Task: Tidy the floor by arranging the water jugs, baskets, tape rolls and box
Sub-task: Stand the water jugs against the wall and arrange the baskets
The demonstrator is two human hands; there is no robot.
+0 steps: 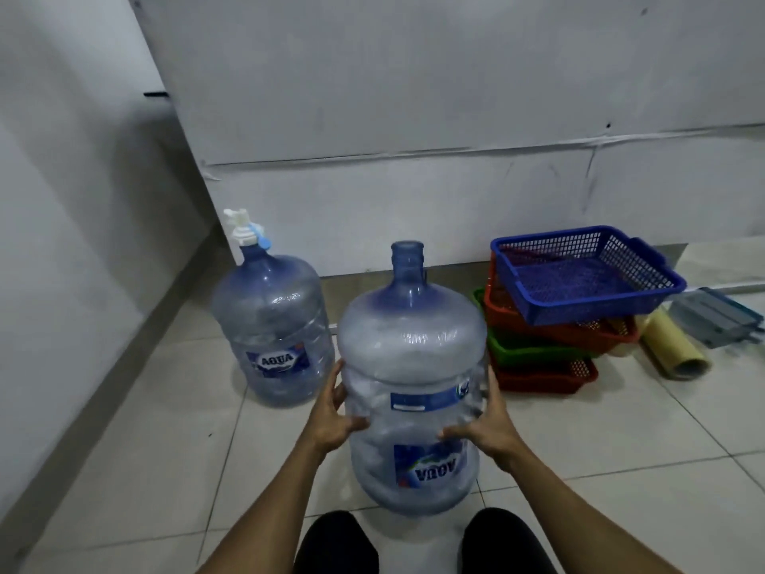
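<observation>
Black-clad knees (336, 544) are showing at the bottom edge of the frame, and just beyond them, at lower centre, the near water jug (412, 379) is being held tilted above the tiled floor (136, 470). Its neck is open and uncapped, it is looking empty, and its blue label is reading "AQUA" upside down. To the left, nearer the white wall (414, 97), the second jug (271, 329) is standing upright with an "AQUA" label and a white-and-blue tap on its neck. At right, baskets are sitting stacked askew: the blue basket (588, 273) on top and empty, with red and green ones under it. A yellowish tape roll (672, 345) is lying beside them. The left hand (333, 412) and right hand (488, 424) are gripping opposite sides of the near jug, fingers wrapping its wall.
</observation>
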